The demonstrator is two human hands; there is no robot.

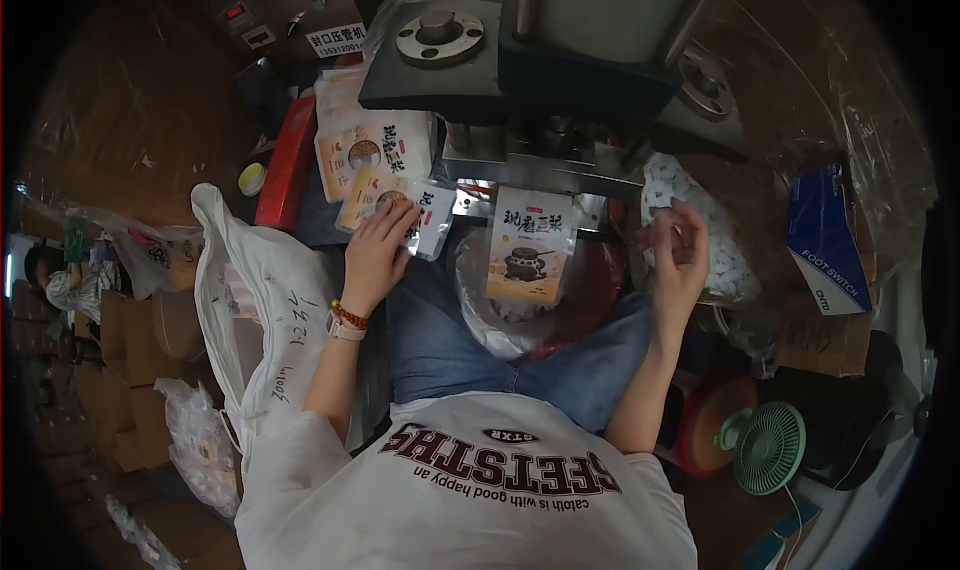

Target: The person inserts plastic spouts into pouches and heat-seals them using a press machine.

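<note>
At the near edge of stacked white-and-orange plastic pouches (372,142), the left hand (378,253) covers another pouch (432,222); the right hand (684,252) curls; whether either pinches, I cannot tell.

Dim room around me, cardboard boxes (145,370) stacked to my left, a bright strip (8,275) beyond, possibly a window, a green fan (768,448) to my right
</note>
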